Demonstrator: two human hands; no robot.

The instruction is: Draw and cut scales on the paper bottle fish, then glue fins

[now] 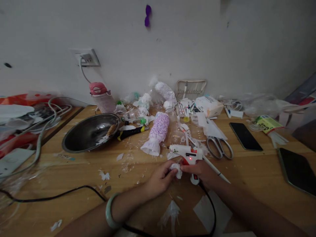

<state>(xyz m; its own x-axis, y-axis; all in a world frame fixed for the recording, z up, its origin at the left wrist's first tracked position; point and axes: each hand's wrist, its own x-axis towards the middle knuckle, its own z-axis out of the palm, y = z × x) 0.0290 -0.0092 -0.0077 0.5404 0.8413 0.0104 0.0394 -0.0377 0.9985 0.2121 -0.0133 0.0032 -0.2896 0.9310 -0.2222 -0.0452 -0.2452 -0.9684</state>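
My left hand (160,178) pinches a small crumpled white paper piece (177,169) at the middle of the wooden table (251,171). A pale green bangle sits on that wrist. My right hand (202,171) grips the handle of a white and red hot glue gun (187,152), whose red light glows. The gun's nozzle points left, just above the paper piece. Its black cord (61,195) runs off across the table toward the left. A plastic bottle wrapped in paper with purple scale marks (158,132) lies just behind the gun.
A metal bowl (90,135) sits at the left, scissors (219,146) and two dark phones (245,136) at the right. A pink-lidded bottle (102,97), markers, tissue packs and plastic scraps crowd the back by the wall. Paper bits litter the near table.
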